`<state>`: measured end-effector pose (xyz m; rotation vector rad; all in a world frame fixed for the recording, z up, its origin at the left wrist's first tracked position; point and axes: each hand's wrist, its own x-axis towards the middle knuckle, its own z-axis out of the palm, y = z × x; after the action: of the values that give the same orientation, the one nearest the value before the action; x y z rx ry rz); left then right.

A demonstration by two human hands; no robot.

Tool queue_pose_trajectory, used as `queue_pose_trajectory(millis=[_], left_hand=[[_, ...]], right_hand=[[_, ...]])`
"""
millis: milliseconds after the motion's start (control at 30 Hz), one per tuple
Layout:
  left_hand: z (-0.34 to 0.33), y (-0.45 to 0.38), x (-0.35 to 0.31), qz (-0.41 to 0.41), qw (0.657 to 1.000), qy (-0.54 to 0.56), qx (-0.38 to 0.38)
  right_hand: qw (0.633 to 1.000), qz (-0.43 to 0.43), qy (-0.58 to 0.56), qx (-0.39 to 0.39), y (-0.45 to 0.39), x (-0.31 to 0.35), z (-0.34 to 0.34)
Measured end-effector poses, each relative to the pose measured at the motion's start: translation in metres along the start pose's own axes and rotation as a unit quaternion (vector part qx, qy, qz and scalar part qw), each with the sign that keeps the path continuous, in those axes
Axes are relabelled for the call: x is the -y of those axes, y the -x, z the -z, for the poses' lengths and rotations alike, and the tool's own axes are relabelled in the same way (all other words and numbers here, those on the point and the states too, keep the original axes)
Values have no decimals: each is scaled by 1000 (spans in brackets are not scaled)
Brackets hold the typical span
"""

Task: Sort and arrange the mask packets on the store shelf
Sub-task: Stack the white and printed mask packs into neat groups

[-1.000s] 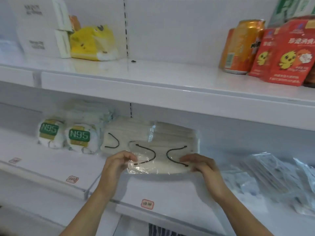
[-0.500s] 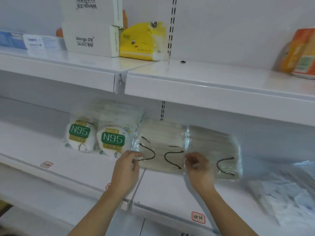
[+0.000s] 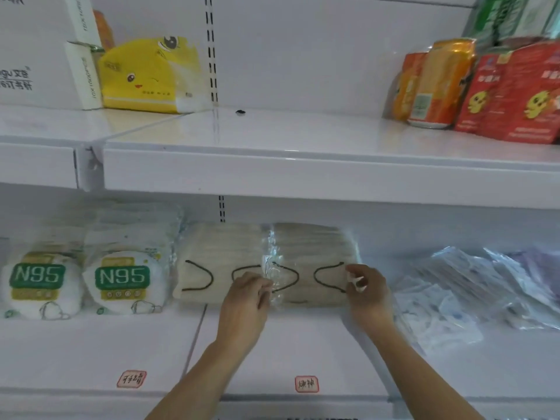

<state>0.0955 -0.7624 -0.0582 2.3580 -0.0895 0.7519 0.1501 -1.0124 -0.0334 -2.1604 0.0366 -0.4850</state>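
- Two beige mask packets sit side by side on the lower shelf (image 3: 303,353), just right of the N95 packs (image 3: 121,280); the right beige packet (image 3: 312,268) touches the left beige packet (image 3: 218,265) along a crinkled plastic seam.
- Left hand (image 3: 245,301) pinches the clear wrap at that seam with curled fingers; right hand (image 3: 368,292) pinches the right beige packet's outer edge, a fold of film between its fingertips.
- Judged by looks, the packet is light, soft and squashy, its film slippery; gripping both short ends seems safest, as loose wrap alone could slip or tear.
- Loose clear mask packets (image 3: 472,292) lie heaped further right of the right beige packet, still unsorted.
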Motion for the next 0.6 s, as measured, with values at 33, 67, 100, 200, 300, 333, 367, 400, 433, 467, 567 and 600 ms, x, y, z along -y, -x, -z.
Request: queue_pose_trajectory(millis=[33, 67, 100, 200, 300, 333, 367, 400, 433, 467, 567, 600], left_hand=[[-5, -1, -2, -14, 1000, -19, 16], [-9, -1, -5, -25, 998, -38, 31], [-12, -1, -6, -33, 997, -52, 43], [-20, -1, -8, -32, 996, -64, 57], [-27, 1, -9, -29, 995, -84, 54], [-29, 2, -10, -29, 994, -90, 48], [-30, 3, -10, -28, 994, -92, 45], [-32, 5, -10, -26, 994, -94, 45], [-33, 6, -10, -26, 994, -99, 46], [-33, 7, -9, -20, 993, -107, 47], [-35, 12, -15, -5, 992, -107, 62], [-36, 15, -20, -15, 992, -100, 74]], right_hand=[[1000, 4, 11, 4, -2, -2, 4], [1000, 8, 20, 4, -5, -4, 6], [1000, 11, 27, 5, -7, -5, 8], [998, 19, 62, 10, -11, -12, 9], [993, 53, 101, -19, -6, -19, 11], [991, 83, 100, -22, -1, -22, 12], [988, 117, 99, -11, 5, -24, 11], [983, 147, 105, 15, 12, -27, 10], [976, 171, 126, 49, 18, -30, 9], [966, 189, 156, 81, 23, -33, 7], [948, 210, 203, 128, 26, -42, 2], [947, 209, 204, 136, 25, -43, 1]])
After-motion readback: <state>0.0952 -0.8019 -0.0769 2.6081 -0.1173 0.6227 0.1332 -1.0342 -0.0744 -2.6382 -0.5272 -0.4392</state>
